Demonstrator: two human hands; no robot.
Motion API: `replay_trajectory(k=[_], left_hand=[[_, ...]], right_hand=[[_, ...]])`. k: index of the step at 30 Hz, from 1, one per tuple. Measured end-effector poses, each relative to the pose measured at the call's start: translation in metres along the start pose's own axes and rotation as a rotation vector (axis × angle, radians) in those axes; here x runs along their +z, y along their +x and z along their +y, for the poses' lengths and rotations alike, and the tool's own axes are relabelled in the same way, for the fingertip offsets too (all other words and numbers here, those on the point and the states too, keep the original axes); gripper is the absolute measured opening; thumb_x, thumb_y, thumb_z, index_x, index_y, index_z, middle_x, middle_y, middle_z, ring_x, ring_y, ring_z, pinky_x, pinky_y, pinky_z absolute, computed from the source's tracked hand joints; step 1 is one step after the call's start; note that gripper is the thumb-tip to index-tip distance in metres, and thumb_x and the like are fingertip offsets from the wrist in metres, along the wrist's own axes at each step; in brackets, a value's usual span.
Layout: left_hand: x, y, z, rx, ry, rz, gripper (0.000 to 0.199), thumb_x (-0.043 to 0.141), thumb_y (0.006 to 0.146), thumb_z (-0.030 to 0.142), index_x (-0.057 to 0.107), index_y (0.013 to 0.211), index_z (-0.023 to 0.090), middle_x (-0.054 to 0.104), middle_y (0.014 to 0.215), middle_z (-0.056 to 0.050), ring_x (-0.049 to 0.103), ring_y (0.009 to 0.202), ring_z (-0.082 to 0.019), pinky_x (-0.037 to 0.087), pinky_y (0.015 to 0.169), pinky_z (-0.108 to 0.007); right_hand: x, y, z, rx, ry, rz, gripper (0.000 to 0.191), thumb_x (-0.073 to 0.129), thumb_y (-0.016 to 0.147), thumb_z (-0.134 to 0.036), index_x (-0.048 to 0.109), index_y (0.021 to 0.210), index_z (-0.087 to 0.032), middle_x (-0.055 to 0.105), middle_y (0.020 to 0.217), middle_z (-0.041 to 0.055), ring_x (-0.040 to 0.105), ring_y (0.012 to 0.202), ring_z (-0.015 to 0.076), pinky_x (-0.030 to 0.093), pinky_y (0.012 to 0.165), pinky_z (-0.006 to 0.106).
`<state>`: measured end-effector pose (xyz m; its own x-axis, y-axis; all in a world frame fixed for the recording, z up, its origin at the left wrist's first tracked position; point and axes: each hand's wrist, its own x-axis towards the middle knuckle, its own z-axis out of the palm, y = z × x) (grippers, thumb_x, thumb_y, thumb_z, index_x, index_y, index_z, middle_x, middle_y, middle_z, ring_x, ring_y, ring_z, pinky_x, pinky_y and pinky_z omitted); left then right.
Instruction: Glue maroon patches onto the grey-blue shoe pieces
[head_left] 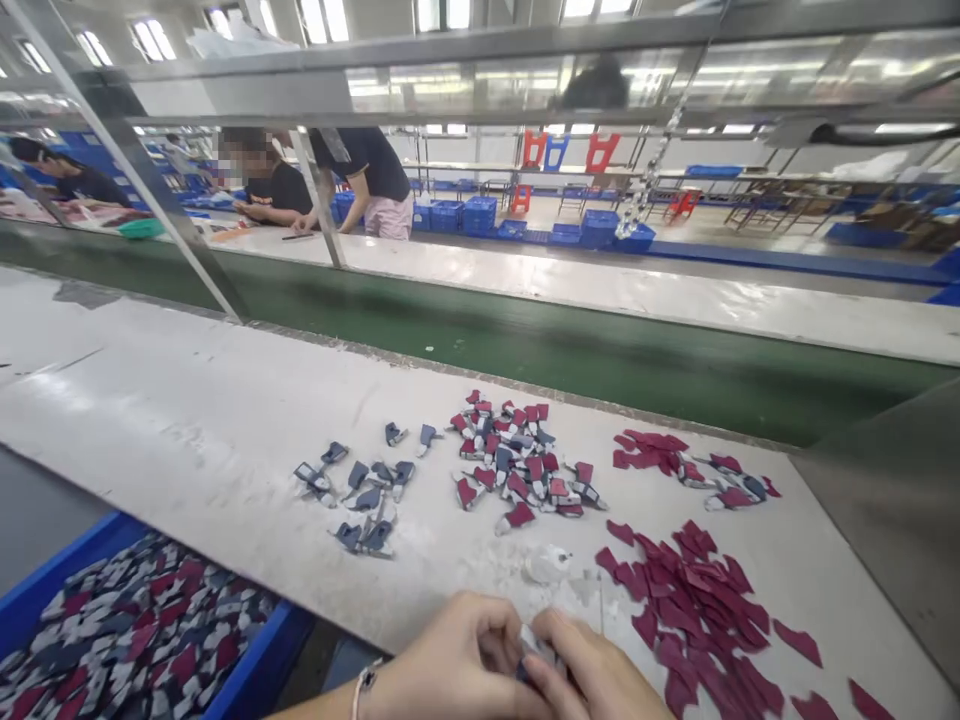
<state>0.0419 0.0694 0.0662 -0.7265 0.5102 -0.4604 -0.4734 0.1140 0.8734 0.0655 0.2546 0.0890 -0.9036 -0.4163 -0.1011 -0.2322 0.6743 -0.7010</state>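
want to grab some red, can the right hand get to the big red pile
Probably yes: the right hand sits close beside the red pile, with nothing between them, though it's busy with the left hand on a small piece.

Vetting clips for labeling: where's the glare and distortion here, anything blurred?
Head view: wide-angle bowing bends the steel rail; glare streaks the far white bench top; left hand and right hand are cropped by the bottom edge, hiding most of the small piece between them.

Cut pieces (525, 465) in piles on the bench (187, 420), a bin (259, 665) at left, a conveyor belt (480, 335) behind.
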Motion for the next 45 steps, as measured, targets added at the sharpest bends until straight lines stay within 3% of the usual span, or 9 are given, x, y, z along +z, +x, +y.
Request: replay_trajectory(k=[8, 15, 20, 23, 27, 32, 37, 42, 45], left_hand=[[-0.006, -0.016, 0.032, 0.094, 0.153, -0.012, 0.022, 0.083, 0.072, 0.031, 0.068, 0.082, 0.017, 0.063, 0.069, 0.003, 0.057, 0.066, -0.013, 0.046, 0.065, -0.025], [-0.002, -0.029, 0.042, 0.434, 0.582, 0.019, 0.004, 0.072, 0.086, 0.024, 0.069, 0.086, 0.022, 0.068, 0.076, 0.001, 0.062, 0.070, -0.015, 0.049, 0.064, -0.025], [-0.006, -0.029, 0.035, 0.505, 0.599, -0.011, 0.007, 0.072, 0.086, 0.019, 0.071, 0.092, 0.023, 0.073, 0.081, 0.001, 0.068, 0.073, -0.015, 0.055, 0.068, -0.024], [-0.030, -0.015, 0.039, 0.462, 0.682, 0.061, 0.008, 0.073, 0.085, 0.023, 0.075, 0.092, 0.025, 0.076, 0.082, 0.000, 0.071, 0.072, -0.017, 0.057, 0.066, -0.026], [-0.066, 0.023, 0.063, 0.466, 0.947, 0.393, 0.027, 0.071, 0.086, 0.037, 0.073, 0.109, 0.022, 0.078, 0.086, -0.006, 0.073, 0.074, -0.023, 0.058, 0.061, -0.031], [-0.086, 0.068, 0.091, 0.417, 1.104, 0.489, 0.033, 0.056, 0.094, 0.038, 0.066, 0.121, 0.020, 0.073, 0.109, -0.009, 0.071, 0.087, -0.023, 0.056, 0.077, -0.033], [-0.145, 0.068, 0.097, 0.230, 1.226, 0.752, 0.040, 0.053, 0.091, 0.034, 0.063, 0.122, 0.011, 0.060, 0.126, -0.019, 0.062, 0.109, -0.034, 0.046, 0.098, -0.045], [-0.194, 0.058, 0.089, 0.080, 1.240, 0.695, 0.035, 0.063, 0.083, 0.030, 0.067, 0.113, 0.012, 0.063, 0.118, -0.013, 0.063, 0.106, -0.027, 0.047, 0.099, -0.042], [-0.197, 0.057, 0.082, 0.069, 1.226, 0.687, 0.031, 0.056, 0.087, 0.028, 0.066, 0.111, 0.010, 0.061, 0.120, -0.016, 0.062, 0.106, -0.027, 0.046, 0.100, -0.043]], right_hand=[[-0.025, -0.014, -0.017, 0.080, 0.443, -0.021, 0.029, 0.038, 0.106, -0.036, 0.054, 0.128, -0.027, 0.067, 0.127, 0.0082, 0.065, 0.114, 0.0216, 0.054, 0.090, 0.030], [-0.025, -0.027, -0.016, -0.017, 0.379, 0.009, 0.027, 0.050, 0.101, -0.023, 0.056, 0.127, -0.027, 0.071, 0.113, 0.0042, 0.068, 0.094, 0.0185, 0.054, 0.083, 0.031], [-0.027, -0.030, -0.012, 0.001, 0.340, -0.029, 0.029, 0.053, 0.098, -0.023, 0.058, 0.126, -0.026, 0.072, 0.106, 0.0050, 0.069, 0.091, 0.0208, 0.056, 0.082, 0.035], [-0.028, -0.024, 0.001, 0.136, 0.378, 0.018, 0.026, 0.057, 0.096, -0.028, 0.057, 0.122, -0.025, 0.071, 0.104, 0.0050, 0.068, 0.092, 0.0211, 0.057, 0.084, 0.037], [-0.016, -0.005, 0.026, 0.327, 0.333, 0.269, 0.036, 0.063, 0.092, -0.037, 0.052, 0.123, -0.021, 0.067, 0.115, 0.0111, 0.066, 0.101, 0.0261, 0.055, 0.090, 0.046], [0.007, 0.031, 0.036, 0.230, 0.362, 0.333, 0.039, 0.063, 0.086, -0.029, 0.056, 0.123, -0.020, 0.059, 0.131, 0.0136, 0.052, 0.128, 0.0309, 0.039, 0.111, 0.052], [0.004, 0.036, 0.033, 0.168, 0.512, 0.269, 0.032, 0.057, 0.093, -0.034, 0.055, 0.123, -0.022, 0.068, 0.119, 0.0093, 0.063, 0.114, 0.0277, 0.046, 0.103, 0.046], [-0.007, 0.019, 0.036, 0.182, 0.668, 0.266, 0.050, 0.048, 0.099, -0.045, 0.031, 0.142, -0.024, 0.072, 0.092, 0.0029, 0.070, 0.088, 0.0230, 0.054, 0.087, 0.042], [-0.014, 0.009, 0.035, 0.213, 0.749, 0.299, 0.041, 0.054, 0.096, -0.051, 0.051, 0.129, -0.028, 0.070, 0.089, 0.0021, 0.068, 0.087, 0.0235, 0.051, 0.091, 0.045]])
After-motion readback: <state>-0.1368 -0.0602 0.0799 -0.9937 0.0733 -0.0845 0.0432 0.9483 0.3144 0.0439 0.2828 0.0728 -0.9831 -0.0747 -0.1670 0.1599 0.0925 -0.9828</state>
